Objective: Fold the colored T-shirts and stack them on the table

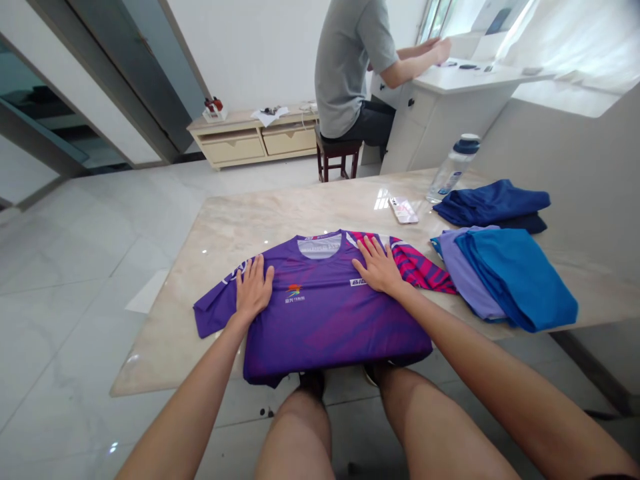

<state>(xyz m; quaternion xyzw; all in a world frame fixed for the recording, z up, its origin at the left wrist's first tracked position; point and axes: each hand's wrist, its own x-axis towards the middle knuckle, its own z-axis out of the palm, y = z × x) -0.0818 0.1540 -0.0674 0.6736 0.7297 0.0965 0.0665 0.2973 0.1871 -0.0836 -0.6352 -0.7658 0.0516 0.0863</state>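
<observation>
A purple short-sleeved jersey (pixel 320 320) lies spread face up on the marble-look table (pixel 240 220), its collar toward the far side and its lower part hanging over the near edge. One sleeve is plain purple, the other pink and purple striped. My left hand (pixel 254 287) rests flat on the jersey near the left shoulder, fingers spread. Flat on the opposite shoulder, close to the striped sleeve, is my right hand (pixel 377 265), its fingers apart too. Neither hand grips the cloth.
Right of the jersey lie folded blue and lilac clothes (pixel 525 277), with a dark blue folded garment (pixel 493 202) behind. A water bottle (pixel 454 170) and a phone (pixel 404 210) stand nearby. Beyond, a person (pixel 345 73) sits on a stool (pixel 337 153) at a white desk (pixel 450 100).
</observation>
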